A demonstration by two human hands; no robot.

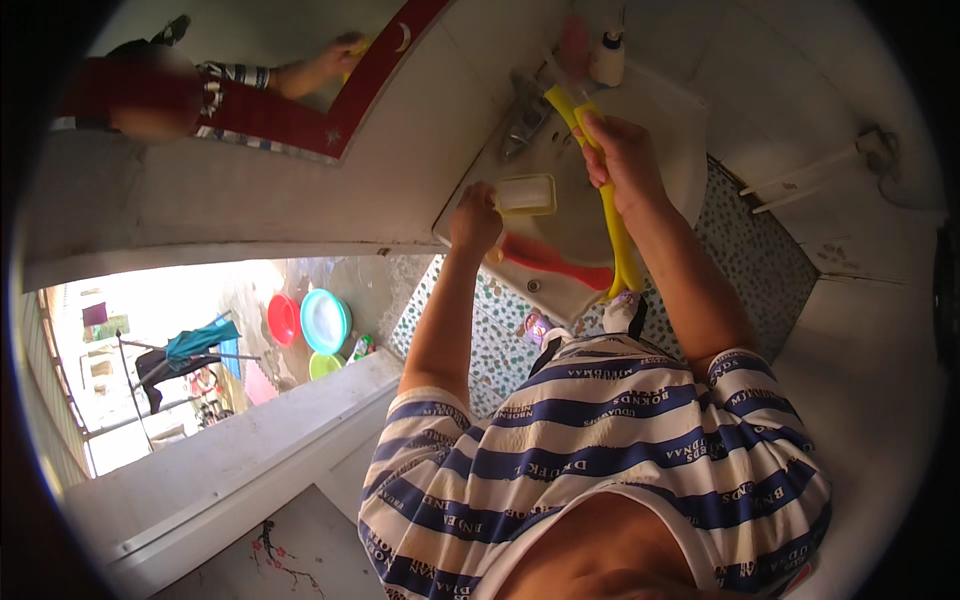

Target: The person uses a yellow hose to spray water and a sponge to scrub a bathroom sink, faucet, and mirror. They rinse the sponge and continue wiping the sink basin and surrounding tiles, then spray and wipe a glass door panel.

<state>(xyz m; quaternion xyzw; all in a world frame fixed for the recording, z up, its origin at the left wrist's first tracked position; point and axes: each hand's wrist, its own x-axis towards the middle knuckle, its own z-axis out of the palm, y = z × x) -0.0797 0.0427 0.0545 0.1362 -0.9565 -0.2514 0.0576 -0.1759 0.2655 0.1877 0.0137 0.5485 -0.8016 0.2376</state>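
Note:
My right hand (619, 161) is closed around a long yellow object (616, 232), which looks flexible. The object runs from near the faucet down over the sink's front side and splits at its lower end; whether it is cloth or plastic is unclear. My left hand (477, 217) grips the left end of a pale yellow soap dish (551, 206) with a white block in it; the fingertips are hidden. Just below the dish, a red comb or brush (562, 267) lies across the corner of the white sink (667, 112).
Behind the sink basin stand a metal faucet (525, 124), a pump bottle (609, 60) and a pink item (575, 37). A red-framed mirror (330, 127) hangs at upper left. Through the window opening, a red basin (283, 319) and a turquoise basin (306, 322) show outside.

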